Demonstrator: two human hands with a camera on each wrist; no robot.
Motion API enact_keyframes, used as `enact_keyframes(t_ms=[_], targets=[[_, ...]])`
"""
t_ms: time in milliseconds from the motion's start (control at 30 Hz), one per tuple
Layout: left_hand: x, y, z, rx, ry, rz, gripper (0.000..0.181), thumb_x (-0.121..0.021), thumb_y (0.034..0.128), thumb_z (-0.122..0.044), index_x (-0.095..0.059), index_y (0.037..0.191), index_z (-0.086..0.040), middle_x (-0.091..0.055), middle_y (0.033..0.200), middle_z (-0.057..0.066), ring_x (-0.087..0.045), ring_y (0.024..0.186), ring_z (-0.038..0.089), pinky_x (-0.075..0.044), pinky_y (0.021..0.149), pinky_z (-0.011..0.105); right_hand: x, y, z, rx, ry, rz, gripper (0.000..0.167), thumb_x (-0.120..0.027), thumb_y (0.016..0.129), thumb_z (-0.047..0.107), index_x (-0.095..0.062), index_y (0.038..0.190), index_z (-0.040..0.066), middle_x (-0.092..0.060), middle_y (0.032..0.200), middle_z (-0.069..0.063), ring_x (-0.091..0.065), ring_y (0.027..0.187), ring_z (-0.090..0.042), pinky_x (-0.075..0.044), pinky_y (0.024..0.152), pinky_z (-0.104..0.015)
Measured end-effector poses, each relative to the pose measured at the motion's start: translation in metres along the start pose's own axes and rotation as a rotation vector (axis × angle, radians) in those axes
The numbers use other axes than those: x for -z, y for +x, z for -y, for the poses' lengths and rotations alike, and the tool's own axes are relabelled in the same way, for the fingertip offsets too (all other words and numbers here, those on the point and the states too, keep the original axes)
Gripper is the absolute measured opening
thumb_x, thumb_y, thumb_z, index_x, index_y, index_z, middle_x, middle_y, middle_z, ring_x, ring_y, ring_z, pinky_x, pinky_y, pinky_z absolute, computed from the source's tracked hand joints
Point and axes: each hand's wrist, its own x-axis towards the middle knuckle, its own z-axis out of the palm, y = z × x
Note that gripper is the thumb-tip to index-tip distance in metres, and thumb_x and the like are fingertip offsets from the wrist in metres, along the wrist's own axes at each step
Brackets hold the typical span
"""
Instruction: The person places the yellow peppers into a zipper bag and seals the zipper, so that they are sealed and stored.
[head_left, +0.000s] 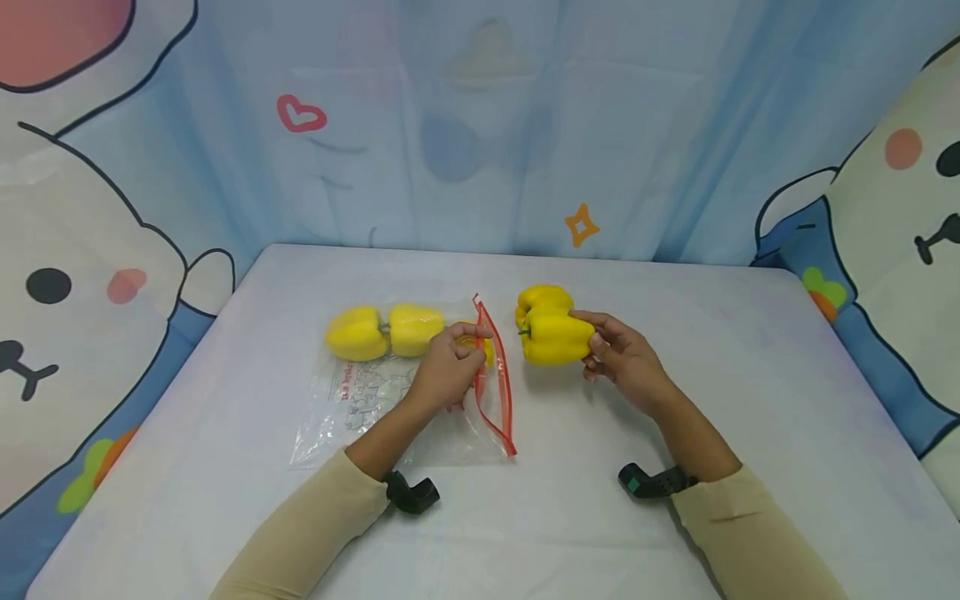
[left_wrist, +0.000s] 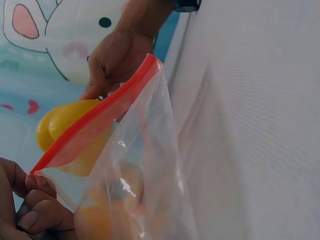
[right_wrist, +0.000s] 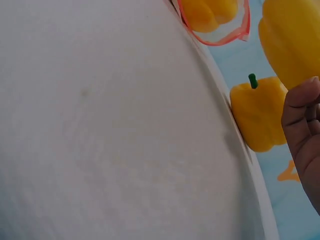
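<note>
My left hand (head_left: 448, 362) pinches the rim of a clear zip bag (head_left: 442, 446) near its red zip strip. The mouth of the bag faces right and gapes. Two yellow bell peppers (head_left: 416, 331) lie end to end in the bag, and a third shows partly behind my left fingers. To the right of the mouth, my right hand (head_left: 626, 358) holds a yellow bell pepper (head_left: 557, 339) between thumb and fingers. In the right wrist view this held pepper (right_wrist: 295, 40) is raised above another bell pepper (right_wrist: 257, 115), which rests on the table.
A white cloth covers the table (head_left: 570, 517). Behind it hangs a blue curtain (head_left: 487, 167) printed with cartoon animals. Each wrist wears a black camera mount, one at the left wrist (head_left: 412, 493) and one at the right wrist (head_left: 652, 482).
</note>
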Motion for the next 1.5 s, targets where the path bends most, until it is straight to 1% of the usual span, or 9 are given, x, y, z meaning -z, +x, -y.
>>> enact_keyframes(t_ms=[100,233,400,600,833,967,1133,1267,1500], targets=[[0.000,0.000,-0.001,0.002,-0.004,-0.002,0.032,-0.051,0.0908,-0.015,-0.058,0.122,-0.021,-0.048,0.052,0.000,-0.035,0.034,0.016,-0.031,0.033,0.023,-0.006,-0.001,-0.001,-0.024,-0.073,0.070,0.042,-0.047,0.102,0.029,-0.049,0.142,0.015,-0.052,0.108,-0.003,-0.050,0.078,-0.015,-0.054,0.067,-0.024],[-0.001,-0.001,-0.002,0.013,0.003,-0.006,0.032,-0.052,0.0912,-0.015,-0.058,0.122,-0.021,-0.047,0.052,-0.001,-0.035,0.034,0.016,-0.032,0.034,0.022,-0.012,-0.001,-0.003,-0.034,-0.144,0.135,0.041,-0.046,0.103,0.027,-0.050,0.141,0.011,-0.054,0.113,-0.004,-0.052,0.079,-0.018,-0.055,0.068,-0.028],[-0.001,0.000,-0.001,0.002,0.002,0.000,0.033,-0.051,0.0903,-0.014,-0.058,0.122,-0.020,-0.045,0.051,-0.001,-0.034,0.033,0.016,-0.031,0.033,0.022,-0.017,0.000,-0.003,-0.032,-0.166,0.177,0.040,-0.045,0.104,0.026,-0.050,0.141,0.011,-0.053,0.125,-0.003,-0.052,0.077,-0.022,-0.055,0.066,-0.030],[0.001,0.000,0.001,-0.022,-0.003,0.011,0.033,-0.051,0.0902,-0.013,-0.058,0.123,-0.018,-0.044,0.051,-0.002,-0.034,0.033,0.016,-0.030,0.033,0.022,-0.020,0.000,-0.001,-0.033,-0.161,0.184,0.040,-0.045,0.104,0.025,-0.050,0.141,0.011,-0.053,0.125,-0.003,-0.053,0.077,-0.022,-0.055,0.065,-0.031],[0.001,-0.001,0.001,-0.024,0.001,0.013,0.034,-0.052,0.0910,-0.015,-0.057,0.124,-0.018,-0.047,0.052,-0.001,-0.035,0.034,0.016,-0.031,0.034,0.022,-0.025,0.000,0.000,-0.045,-0.131,0.201,0.041,-0.046,0.104,0.026,-0.050,0.142,0.010,-0.053,0.125,-0.004,-0.053,0.078,-0.023,-0.055,0.065,-0.031],[0.000,-0.001,0.000,-0.027,-0.005,0.013,0.033,-0.052,0.0908,-0.015,-0.057,0.123,-0.017,-0.049,0.053,-0.001,-0.033,0.034,0.016,-0.030,0.034,0.022,-0.026,0.001,-0.003,-0.043,-0.130,0.206,0.041,-0.046,0.103,0.025,-0.050,0.142,0.011,-0.053,0.129,-0.002,-0.053,0.079,-0.023,-0.056,0.064,-0.031],[0.000,-0.001,0.001,-0.032,-0.015,0.019,0.032,-0.052,0.0907,-0.014,-0.057,0.122,-0.017,-0.054,0.055,0.000,-0.034,0.033,0.017,-0.031,0.033,0.022,-0.028,0.001,-0.006,-0.039,-0.139,0.205,0.041,-0.047,0.103,0.024,-0.049,0.142,0.010,-0.049,0.138,-0.002,-0.056,0.084,-0.031,-0.057,0.065,-0.033],[0.000,0.000,0.002,-0.038,-0.024,0.025,0.032,-0.052,0.0905,-0.014,-0.057,0.122,-0.017,-0.050,0.053,0.000,-0.034,0.032,0.018,-0.032,0.033,0.023,-0.031,0.000,-0.005,-0.032,-0.143,0.206,0.041,-0.047,0.103,0.022,-0.050,0.142,0.009,-0.047,0.140,-0.006,-0.056,0.084,-0.034,-0.058,0.065,-0.033],[0.001,0.000,0.000,-0.016,-0.015,0.014,0.034,-0.052,0.0895,-0.014,-0.057,0.123,-0.017,-0.050,0.052,-0.001,-0.035,0.033,0.017,-0.032,0.034,0.022,-0.036,0.000,-0.003,-0.032,-0.152,0.208,0.040,-0.048,0.103,0.020,-0.049,0.141,0.008,-0.048,0.138,-0.004,-0.056,0.084,-0.035,-0.058,0.065,-0.033]])
